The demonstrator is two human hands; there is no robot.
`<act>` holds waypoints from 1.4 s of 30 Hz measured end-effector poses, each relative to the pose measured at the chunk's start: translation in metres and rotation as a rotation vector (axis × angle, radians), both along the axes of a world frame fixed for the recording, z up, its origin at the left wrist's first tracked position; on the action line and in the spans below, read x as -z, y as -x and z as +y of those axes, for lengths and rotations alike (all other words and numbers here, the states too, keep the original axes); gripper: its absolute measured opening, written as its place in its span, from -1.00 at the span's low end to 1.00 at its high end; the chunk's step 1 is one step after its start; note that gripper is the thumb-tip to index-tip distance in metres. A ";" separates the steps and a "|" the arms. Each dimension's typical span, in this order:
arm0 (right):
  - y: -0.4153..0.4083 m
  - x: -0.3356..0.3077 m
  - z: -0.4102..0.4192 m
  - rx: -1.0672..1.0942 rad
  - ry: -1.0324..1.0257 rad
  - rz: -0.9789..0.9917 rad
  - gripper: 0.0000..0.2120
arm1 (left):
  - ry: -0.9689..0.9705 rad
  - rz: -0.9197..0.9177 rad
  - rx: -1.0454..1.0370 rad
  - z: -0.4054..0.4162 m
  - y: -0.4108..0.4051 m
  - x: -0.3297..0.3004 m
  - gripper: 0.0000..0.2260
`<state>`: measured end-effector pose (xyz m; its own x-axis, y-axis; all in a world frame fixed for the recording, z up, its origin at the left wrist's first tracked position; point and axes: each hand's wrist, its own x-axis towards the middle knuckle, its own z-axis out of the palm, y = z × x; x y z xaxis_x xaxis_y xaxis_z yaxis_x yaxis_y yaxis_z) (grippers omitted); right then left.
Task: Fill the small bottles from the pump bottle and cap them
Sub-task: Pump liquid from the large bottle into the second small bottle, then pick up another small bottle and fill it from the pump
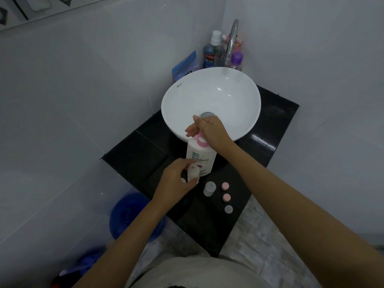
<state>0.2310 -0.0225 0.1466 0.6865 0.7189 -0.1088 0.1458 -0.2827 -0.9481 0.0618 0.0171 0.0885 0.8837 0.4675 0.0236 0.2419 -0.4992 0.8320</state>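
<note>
While your left hand (178,179) holds a small bottle (192,173) upright by the front of the pump bottle (200,157), your right hand (209,130), farther off, curls around the pink pump (201,141) on top. I think the spout must sit right over the small bottle's mouth. Another small bottle (209,188) and three caps (226,197) wait on the desk (145,150).

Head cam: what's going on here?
A person is filling a small bottle, gripped in the left hand against the front of the pump bottle. The right hand is on the pink pump. Both stand on the black counter in front of the sink. Another small bottle stands open beside three loose caps, so nothing is capped yet.
</note>
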 end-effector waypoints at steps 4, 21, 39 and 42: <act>0.001 0.001 -0.001 -0.001 0.004 -0.001 -0.58 | -0.127 0.091 0.085 -0.001 -0.004 0.017 -0.69; 0.005 -0.004 -0.002 0.015 0.017 -0.002 -0.58 | -0.609 0.300 0.232 -0.007 -0.018 0.046 -0.63; 0.004 -0.003 -0.003 0.019 0.021 -0.002 -0.58 | -0.741 0.342 0.329 -0.029 -0.029 0.034 -0.46; 0.005 -0.003 -0.004 0.022 0.015 0.009 -0.58 | -0.757 0.377 0.343 -0.035 -0.034 0.035 -0.50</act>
<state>0.2262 -0.0264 0.1497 0.7015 0.7016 -0.1254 0.1307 -0.2996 -0.9451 0.0957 -0.0180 0.0535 0.9827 0.1548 -0.1016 0.1689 -0.9744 0.1486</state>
